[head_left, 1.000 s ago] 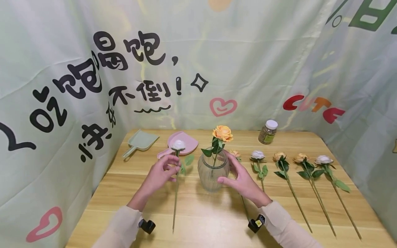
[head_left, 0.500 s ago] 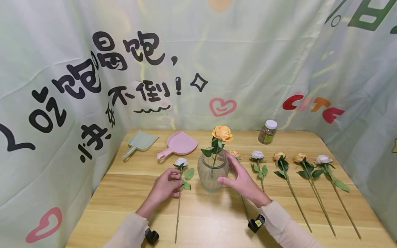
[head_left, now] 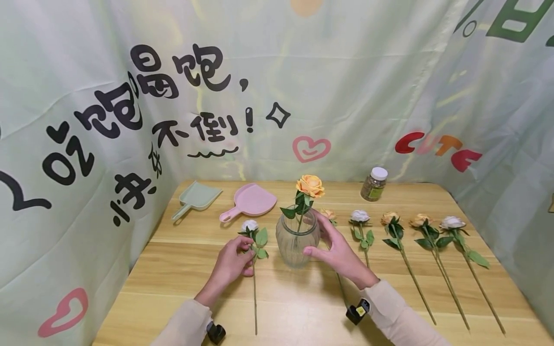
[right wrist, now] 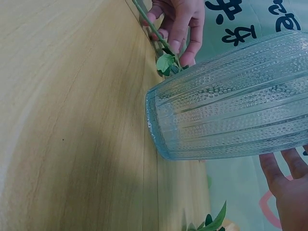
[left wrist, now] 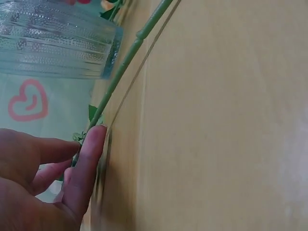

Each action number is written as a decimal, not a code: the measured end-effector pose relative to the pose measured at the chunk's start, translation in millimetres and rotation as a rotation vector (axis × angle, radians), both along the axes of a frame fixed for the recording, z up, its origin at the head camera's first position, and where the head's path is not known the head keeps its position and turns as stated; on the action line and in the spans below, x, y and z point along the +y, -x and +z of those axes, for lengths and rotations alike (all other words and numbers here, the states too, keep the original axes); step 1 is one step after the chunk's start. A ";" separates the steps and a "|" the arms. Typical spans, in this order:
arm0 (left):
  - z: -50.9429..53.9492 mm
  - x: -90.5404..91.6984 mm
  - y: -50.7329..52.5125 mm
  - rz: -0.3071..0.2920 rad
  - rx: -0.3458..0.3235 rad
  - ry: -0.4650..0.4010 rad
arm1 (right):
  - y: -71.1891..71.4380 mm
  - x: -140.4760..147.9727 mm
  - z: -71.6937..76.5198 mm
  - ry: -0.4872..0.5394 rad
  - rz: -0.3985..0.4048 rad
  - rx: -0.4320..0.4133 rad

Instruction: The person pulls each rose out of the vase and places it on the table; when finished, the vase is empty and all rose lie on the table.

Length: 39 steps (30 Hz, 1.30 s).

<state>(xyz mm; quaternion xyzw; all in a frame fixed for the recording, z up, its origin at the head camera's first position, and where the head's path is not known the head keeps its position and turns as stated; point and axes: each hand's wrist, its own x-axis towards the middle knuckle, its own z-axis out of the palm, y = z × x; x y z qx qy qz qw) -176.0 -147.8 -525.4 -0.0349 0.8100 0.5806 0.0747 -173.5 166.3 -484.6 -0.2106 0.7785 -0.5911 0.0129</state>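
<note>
My left hand (head_left: 233, 259) pinches the stem of a white rose (head_left: 249, 225) just below its bloom. In the left wrist view, the green stem (left wrist: 127, 62) slants away from the fingers, low over the wood, its shadow beside it. To the right, my right hand (head_left: 339, 254) holds a clear ribbed glass vase (head_left: 294, 245) by its right side, thumb in front and fingers behind. The vase stands upright on the table, with one orange rose (head_left: 310, 186) inside. In the right wrist view, fingers (right wrist: 272, 171) touch the vase's textured wall (right wrist: 231, 110).
Several white and orange roses (head_left: 391, 218) lie in a row on the right of the wooden table (head_left: 173, 288). A green dustpan (head_left: 201, 196) and a pink dustpan (head_left: 255, 199) lie at the back left. A white-lidded jar (head_left: 374, 185) stands at the back right.
My left hand has come down and nearer with the white rose, then shifted slightly right; the rose's leaves now point to the right. My right hand and the vase have stayed put.
</note>
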 end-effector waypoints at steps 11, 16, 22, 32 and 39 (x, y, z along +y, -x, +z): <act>57.9 -2.9 16.1 -0.082 0.286 0.030 | 1.4 1.0 -0.6 0.002 0.004 0.002; 85.9 13.1 25.7 -0.229 0.469 -0.014 | 0.2 1.0 -1.1 -0.006 -0.001 0.006; 105.4 39.2 28.2 -0.454 0.590 0.005 | 0.6 -0.4 -0.7 0.009 0.013 0.007; 115.1 61.2 32.4 -0.556 0.585 0.171 | 0.1 0.0 1.1 0.009 0.018 -0.038; 121.2 70.5 38.6 -0.602 0.557 0.194 | 0.1 1.4 1.2 0.007 0.021 -0.019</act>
